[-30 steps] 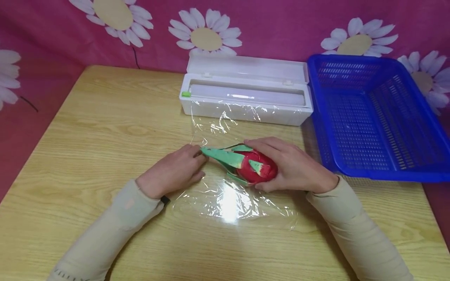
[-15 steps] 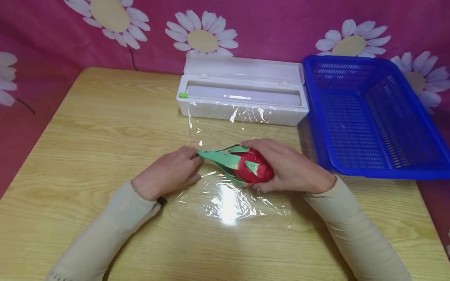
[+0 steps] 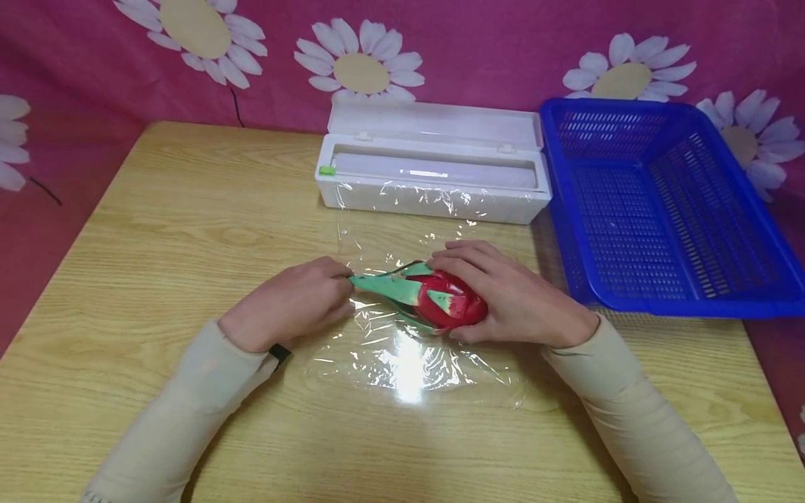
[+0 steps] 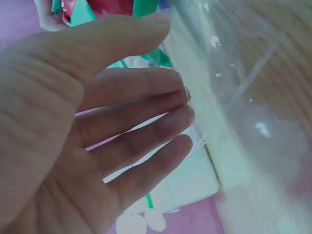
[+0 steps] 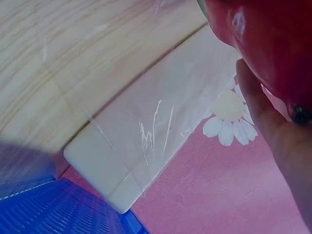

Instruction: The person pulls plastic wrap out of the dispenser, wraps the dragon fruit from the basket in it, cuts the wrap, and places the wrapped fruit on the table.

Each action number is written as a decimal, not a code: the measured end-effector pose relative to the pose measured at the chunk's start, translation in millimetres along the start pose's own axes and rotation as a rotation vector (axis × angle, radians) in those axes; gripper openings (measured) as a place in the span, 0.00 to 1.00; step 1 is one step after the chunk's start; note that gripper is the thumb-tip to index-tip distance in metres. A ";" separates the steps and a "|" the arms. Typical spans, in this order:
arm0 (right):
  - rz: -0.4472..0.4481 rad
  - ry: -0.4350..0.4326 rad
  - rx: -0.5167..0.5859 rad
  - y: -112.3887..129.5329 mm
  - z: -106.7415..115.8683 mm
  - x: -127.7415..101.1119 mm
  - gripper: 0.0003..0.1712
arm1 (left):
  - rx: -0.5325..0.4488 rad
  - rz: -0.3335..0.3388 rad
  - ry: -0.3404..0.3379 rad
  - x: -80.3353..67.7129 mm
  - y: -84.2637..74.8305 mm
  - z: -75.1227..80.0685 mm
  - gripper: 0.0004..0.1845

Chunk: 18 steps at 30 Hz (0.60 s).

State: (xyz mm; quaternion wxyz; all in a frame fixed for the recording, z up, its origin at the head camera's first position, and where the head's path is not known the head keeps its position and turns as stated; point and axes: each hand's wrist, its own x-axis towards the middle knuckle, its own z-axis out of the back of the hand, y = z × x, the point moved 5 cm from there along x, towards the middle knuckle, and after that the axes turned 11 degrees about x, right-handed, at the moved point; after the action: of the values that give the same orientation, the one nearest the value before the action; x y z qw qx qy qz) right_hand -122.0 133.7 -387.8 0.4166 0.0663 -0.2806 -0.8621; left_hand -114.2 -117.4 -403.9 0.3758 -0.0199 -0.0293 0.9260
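Cloth backdrop, deep pink with large white daisies: behind your table, the largest item before you.

Table, pale wood grain: bears everything listed below.

Basket, blue plastic, slotted walls: at the far right of your table, just beside the box's end.

Box, white, lid raised on its hinges: near your table's far edge, left of the basket.

Film sheet, clear, creased and glossy: comes down over the box's front and spreads over the wood toward you, passing beneath the fruit.

Roll, whitish: lies lengthwise in the box.

Right hand, yours: curved round the fruit's rounded red end, fingers on the far side, thumb on the near side.

Left hand, yours: loosely spread, thumb well apart from nearly straight fingers, at the fruit's pointed green end; you cannot tell here whether the fingertips touch it.

Dragon fruit, red body, long green scales: on the film between your hands, lying on its side, tip toward your left.

Dark strap: part showing at your left cuff.

Green clip: at the box's left end, the smallest item.
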 end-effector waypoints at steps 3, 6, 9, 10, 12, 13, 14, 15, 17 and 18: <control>-0.002 0.001 -0.002 1.2 0.5 0.0 0.55 | 0.015 -0.018 -0.041 -1.0 -1.1 6.6 0.07; -0.011 0.013 -0.001 1.9 0.0 0.1 0.55 | 0.031 -0.031 -0.096 -1.9 -3.8 14.8 0.07; -0.022 0.027 -0.004 2.4 -0.8 0.0 0.55 | 0.035 -0.035 -0.133 -2.4 -6.6 20.8 0.07; -0.025 0.030 -0.005 2.5 -1.0 -0.1 0.55 | 0.037 -0.038 -0.138 -2.4 -7.5 21.8 0.06; -0.027 0.032 -0.007 2.7 -1.2 -0.3 0.56 | 0.043 -0.043 -0.144 -2.6 -8.8 22.9 0.05; -0.027 0.032 -0.006 2.7 -1.2 -0.3 0.55 | 0.048 -0.046 -0.144 -2.8 -9.2 23.0 0.05; -0.027 0.031 -0.006 2.8 -1.0 -0.3 0.56 | 0.052 -0.049 -0.143 -3.0 -9.8 23.0 0.05; -0.029 0.031 -0.005 2.9 -0.8 -0.4 0.56 | 0.052 -0.052 -0.140 -3.1 -10.1 22.9 0.06; -0.028 0.027 -0.002 3.4 0.0 -0.5 0.57 | 0.031 -0.047 -0.115 -3.3 -9.8 21.5 0.07; -0.026 0.023 -0.001 3.9 0.8 -0.7 0.57 | 0.014 -0.042 -0.090 -3.4 -9.4 20.2 0.08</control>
State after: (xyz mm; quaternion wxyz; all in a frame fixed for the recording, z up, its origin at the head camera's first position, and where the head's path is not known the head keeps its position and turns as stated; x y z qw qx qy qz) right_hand -119.1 132.6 -385.0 0.4085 0.0798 -0.2742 -0.8669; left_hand -106.4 -113.8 -383.1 0.3937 0.0252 -0.0402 0.9180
